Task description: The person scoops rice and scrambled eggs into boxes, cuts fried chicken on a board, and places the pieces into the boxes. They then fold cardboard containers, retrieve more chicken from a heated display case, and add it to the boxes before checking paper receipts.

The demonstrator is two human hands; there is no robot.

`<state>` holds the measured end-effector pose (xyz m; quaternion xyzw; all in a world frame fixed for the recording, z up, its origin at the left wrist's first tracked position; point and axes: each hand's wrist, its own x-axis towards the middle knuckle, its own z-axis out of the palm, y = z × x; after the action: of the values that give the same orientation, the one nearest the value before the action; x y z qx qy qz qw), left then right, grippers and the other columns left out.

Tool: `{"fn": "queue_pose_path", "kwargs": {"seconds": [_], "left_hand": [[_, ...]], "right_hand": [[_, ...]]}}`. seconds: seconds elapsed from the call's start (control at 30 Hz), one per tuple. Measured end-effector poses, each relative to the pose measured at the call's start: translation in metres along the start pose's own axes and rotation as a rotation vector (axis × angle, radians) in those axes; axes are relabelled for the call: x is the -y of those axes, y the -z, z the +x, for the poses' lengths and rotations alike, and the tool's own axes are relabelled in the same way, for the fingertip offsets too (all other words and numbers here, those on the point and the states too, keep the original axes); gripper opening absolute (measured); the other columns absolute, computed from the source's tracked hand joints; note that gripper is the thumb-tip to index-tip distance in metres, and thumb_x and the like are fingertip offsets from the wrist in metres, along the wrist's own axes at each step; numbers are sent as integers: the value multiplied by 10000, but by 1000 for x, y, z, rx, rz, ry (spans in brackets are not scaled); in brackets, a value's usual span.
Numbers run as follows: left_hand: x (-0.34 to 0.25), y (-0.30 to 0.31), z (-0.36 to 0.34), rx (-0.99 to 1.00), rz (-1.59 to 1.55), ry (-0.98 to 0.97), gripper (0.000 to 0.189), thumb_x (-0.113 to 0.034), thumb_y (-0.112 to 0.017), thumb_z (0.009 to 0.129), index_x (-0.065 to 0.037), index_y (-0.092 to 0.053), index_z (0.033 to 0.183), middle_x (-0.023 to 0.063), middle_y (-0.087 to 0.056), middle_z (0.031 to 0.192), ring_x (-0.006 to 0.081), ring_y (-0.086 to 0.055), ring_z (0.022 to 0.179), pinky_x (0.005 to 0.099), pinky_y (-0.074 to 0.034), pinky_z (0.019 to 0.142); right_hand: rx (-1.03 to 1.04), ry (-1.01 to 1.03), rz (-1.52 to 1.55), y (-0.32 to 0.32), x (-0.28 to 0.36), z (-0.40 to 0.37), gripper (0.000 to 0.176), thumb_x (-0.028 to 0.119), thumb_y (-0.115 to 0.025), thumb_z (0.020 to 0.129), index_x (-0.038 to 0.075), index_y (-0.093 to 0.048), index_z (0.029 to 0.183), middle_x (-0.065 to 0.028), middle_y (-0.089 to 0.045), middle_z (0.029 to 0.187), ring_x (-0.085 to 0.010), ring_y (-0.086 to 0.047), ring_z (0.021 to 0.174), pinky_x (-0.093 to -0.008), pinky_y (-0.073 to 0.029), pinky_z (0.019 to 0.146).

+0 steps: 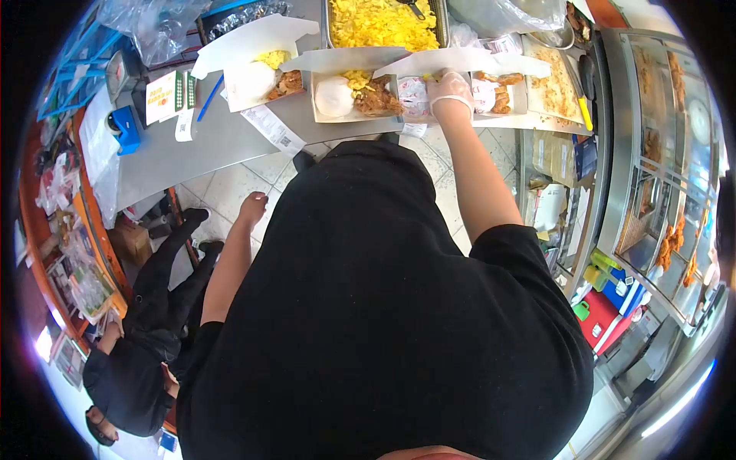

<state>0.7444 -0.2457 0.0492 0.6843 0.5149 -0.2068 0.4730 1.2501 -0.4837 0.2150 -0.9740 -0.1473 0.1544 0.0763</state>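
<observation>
My right hand [450, 90], in a clear glove, is down in an open takeaway box between a wrapped packet with red print [414, 96] and a similar packet [484, 95]. Its fingers are bent together, and what they grip is hidden. A little yellow food shows beside the fingertips. Fried chicken pieces [502, 96] lie to the right. To the left, an open box holds a white rice mound [334, 97], yellow food and fried chicken [376, 100]. Another box has rice [251, 83] and chicken. My left hand [253, 208] hangs curled below the counter edge, apparently holding nothing.
A metal tray of yellow shredded food [376, 27] stands behind the boxes. A crumb-covered board [553, 80] and yellow-handled knife [586, 113] lie right. Leftward are a receipt [272, 130], blue pen [210, 98] and tape dispenser [125, 130]. Another person [138, 368] is at lower left.
</observation>
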Motion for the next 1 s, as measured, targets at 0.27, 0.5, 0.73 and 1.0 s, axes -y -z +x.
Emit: {"fn": "queue_pose_path", "kwargs": {"seconds": [0.27,0.5,0.73,1.0], "left_hand": [[78,-21,31,109,-113,48,416,-252,-658,879,-29,-633,1228,166,-713,999,242,-681,776,382,-534,728],[67,-7,2,66,-83,191,476,-252,-695,861,-9,-602,1260,176,-710,980,223,-680,798,360,-529,717],[41,-4,-5,36,-72,113,418,-263,-677,871,-22,-638,1211,162,-707,920,197,-668,763,352,-526,708],[19,2,-13,-15,-63,131,387,-267,-664,886,-36,-651,1197,161,-712,926,211,-675,764,361,-532,726]], "right_hand": [[13,-119,-29,7,12,4,426,415,-692,849,88,-737,1119,-171,-699,1170,-320,-669,1109,-420,-528,938],[-214,-129,-37,-33,-1,16,373,392,-684,812,92,-768,1018,-171,-724,1067,-336,-685,1031,-438,-527,895],[-281,-152,-7,-27,-1,9,303,331,-704,794,121,-766,1004,-159,-727,1060,-332,-694,1002,-432,-532,889],[-558,-168,1446,-15,-35,20,198,114,-768,801,91,-632,943,-35,-658,867,-177,-620,765,-347,-527,751]]}}
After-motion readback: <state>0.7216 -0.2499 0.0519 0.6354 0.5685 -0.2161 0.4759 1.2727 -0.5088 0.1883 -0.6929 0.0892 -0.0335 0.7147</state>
